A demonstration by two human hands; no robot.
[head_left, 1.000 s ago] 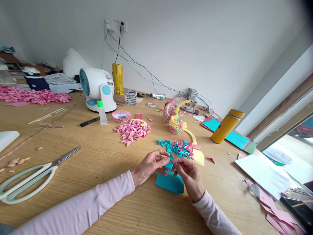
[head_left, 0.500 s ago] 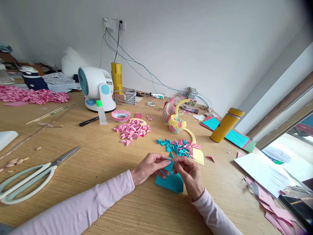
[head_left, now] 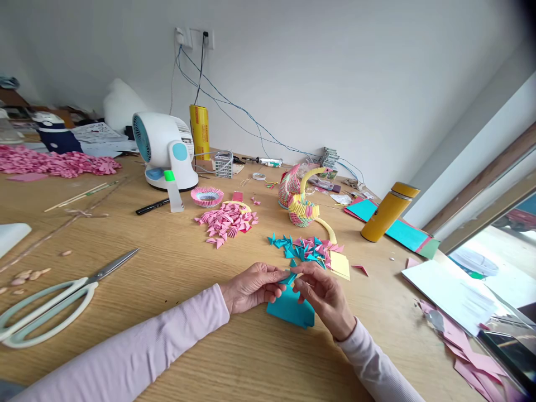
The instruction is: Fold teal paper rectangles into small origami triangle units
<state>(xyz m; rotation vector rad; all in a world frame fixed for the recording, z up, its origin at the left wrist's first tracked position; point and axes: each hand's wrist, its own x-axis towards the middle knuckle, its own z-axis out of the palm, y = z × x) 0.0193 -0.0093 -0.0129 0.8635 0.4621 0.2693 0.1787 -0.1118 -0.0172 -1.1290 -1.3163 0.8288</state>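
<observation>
"One table [head_left: 251,368]. What is the biggest thing on it?"

"The fan [head_left: 163,137], back and to the left. Next come the yellow flask [head_left: 386,215] over on the right and the scissors [head_left: 95,277] on the left, blades pointing away."

"And the hands?"

"The left hand [head_left: 251,287] and the right hand [head_left: 325,296] meet near the middle of the table, fingertips just beside each other."

"What lies around them?"

"Well beyond, toward the left, there is a pile [head_left: 226,221] of pink bits. Nearer, just past the fingers, is a heap [head_left: 305,249] of blue and pink ones. Below the hands lies blue paper [head_left: 288,310] (one sheet or several, I cannot tell), partly covered by the fingers."

"Smallest of all, then: what is in the grip?"

"A blue piece [head_left: 288,278]. It sits between the two hands, above the far edge of the blue paper. The left thumb and fingers are pinched on its left part; the right thumb and forefinger are closed at its right end."

"How much of it shows?"

"Only a narrow strip. Its folds are too small to make out."
</observation>
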